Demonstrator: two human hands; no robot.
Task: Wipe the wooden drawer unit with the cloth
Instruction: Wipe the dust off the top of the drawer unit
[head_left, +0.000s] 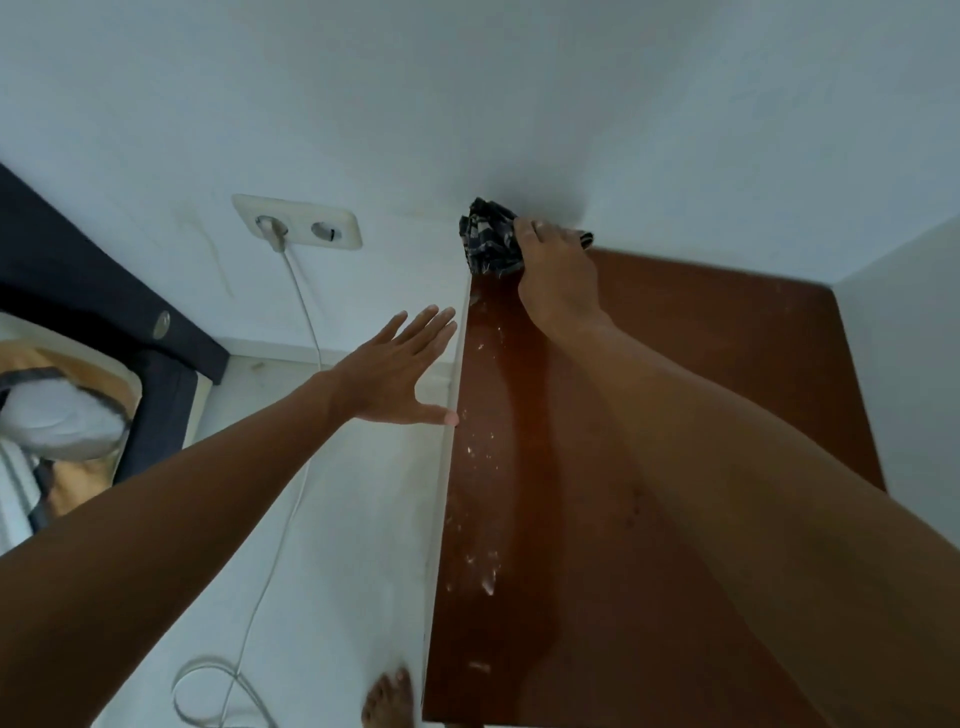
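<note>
gripping a bunched dark patterned cloth (491, 243), the right hand (558, 275) has its fingers curled over the fabric and presses it down at the far left corner of the wooden drawer unit (675, 389), right where the reddish-brown top meets the white wall (467, 104). the cloth sticks out to the left of the knuckles and a small bit of it shows just past the fingertips on the far side. the right forearm stretches across the top from the near right.

the left hand (397, 371) is spread wide with straight fingers, palm down, hovering just left of the unit's pale left edge; its thumb tip reaches that edge, though whether it actually touches cannot be told. pale specks and smears (480, 519) dot the wooden top between the two arms, running along the strip nearest the left edge.

beyond the left hand, a double wall socket (298, 222) holds a plug, and a white cable (291, 441) drops from it under the left forearm to a loose coil on the floor. a bare foot (389, 699) shows below the left arm, beside the unit's near corner. a dark bed frame (104, 291) sits far to the left.
</note>
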